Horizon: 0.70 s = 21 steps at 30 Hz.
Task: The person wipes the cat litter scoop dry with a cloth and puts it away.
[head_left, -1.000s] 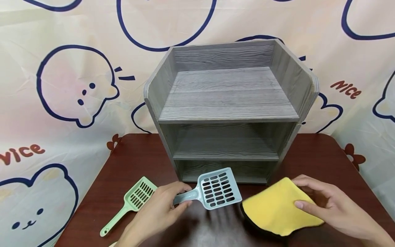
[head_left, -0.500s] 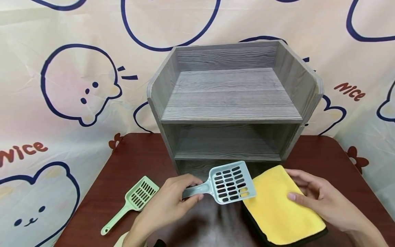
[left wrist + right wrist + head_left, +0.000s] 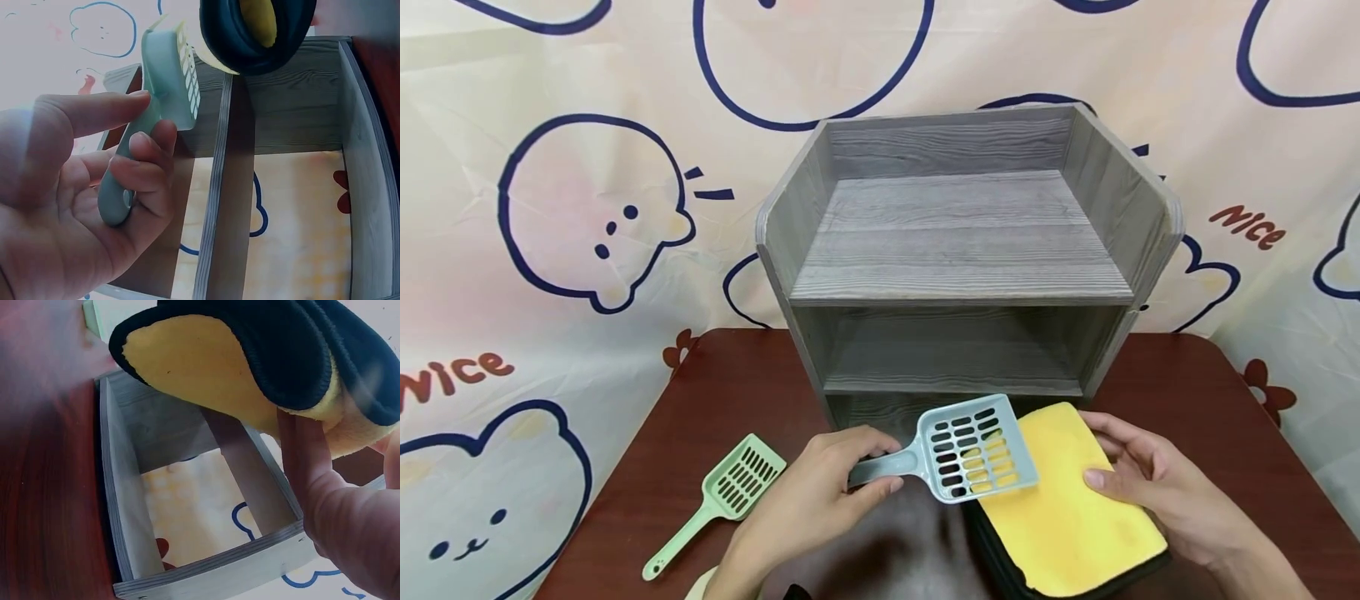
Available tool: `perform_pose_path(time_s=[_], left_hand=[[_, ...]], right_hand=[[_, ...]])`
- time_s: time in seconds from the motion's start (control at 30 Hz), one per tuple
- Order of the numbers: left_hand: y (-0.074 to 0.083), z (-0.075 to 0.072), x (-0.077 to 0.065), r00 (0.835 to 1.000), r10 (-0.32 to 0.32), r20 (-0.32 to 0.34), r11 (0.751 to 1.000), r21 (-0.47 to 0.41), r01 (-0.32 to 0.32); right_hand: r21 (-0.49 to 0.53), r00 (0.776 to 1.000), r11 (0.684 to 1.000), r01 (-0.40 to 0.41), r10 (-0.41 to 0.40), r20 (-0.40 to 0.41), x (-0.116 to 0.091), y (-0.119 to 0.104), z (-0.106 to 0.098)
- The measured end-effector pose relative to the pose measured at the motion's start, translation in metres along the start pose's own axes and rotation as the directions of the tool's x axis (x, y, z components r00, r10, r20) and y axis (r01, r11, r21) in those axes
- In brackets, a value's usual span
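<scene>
Nearest to us, the left hand [image 3: 820, 485] grips a pale blue slotted scoop [image 3: 925, 461] by its handle, thumb and fingers curled around it, its slotted end pointing toward the right hand [image 3: 1153, 493]. That hand pinches a folded yellow cloth [image 3: 1075, 508] with dark edging between thumb and fingers. The scoop overlaps the cloth in our view; we can't quite tell whether they touch. Left of the left hand, a green slotted scoop [image 3: 718, 502] lies on the red-brown table [image 3: 745, 375]. Beyond both hands, we see a grey wooden shelf [image 3: 962, 242], then a cartoon-printed backdrop [image 3: 625, 75].

Pale-blue scoop [image 3: 927, 458] — yellow-and-black cloth [image 3: 1075, 504]
</scene>
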<state>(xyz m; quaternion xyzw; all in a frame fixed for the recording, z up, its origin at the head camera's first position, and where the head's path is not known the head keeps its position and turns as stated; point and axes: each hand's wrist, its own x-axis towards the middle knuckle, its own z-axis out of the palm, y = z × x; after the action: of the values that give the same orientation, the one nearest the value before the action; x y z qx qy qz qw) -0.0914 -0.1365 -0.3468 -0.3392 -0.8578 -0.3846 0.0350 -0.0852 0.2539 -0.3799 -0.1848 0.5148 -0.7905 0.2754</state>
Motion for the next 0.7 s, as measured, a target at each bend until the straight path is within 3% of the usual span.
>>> perform_pose_path(time_s=[0.33,0.57,0.7], left_hand=[[-0.004,-0.007,-0.002,1.0,-0.014,-0.006,1.0,0.016,0.015],[-0.008,-0.005,-0.001,0.999,-0.048,0.003,0.998,0.034,0.048],[-0.008,-0.002,0.001,0.998,-0.056,0.017,0.997,0.049,0.055]], right_hand=[[0.0,0.999,0.999,0.036,-0.036,0.025,-0.018,-0.019,-0.004],[-0.03,0.998,0.998,0.062,-0.063,-0.031,-0.036,-0.033,-0.007],[0.007,0.995,0.995,0.103,-0.103,0.014,-0.044,-0.036,-0.011]])
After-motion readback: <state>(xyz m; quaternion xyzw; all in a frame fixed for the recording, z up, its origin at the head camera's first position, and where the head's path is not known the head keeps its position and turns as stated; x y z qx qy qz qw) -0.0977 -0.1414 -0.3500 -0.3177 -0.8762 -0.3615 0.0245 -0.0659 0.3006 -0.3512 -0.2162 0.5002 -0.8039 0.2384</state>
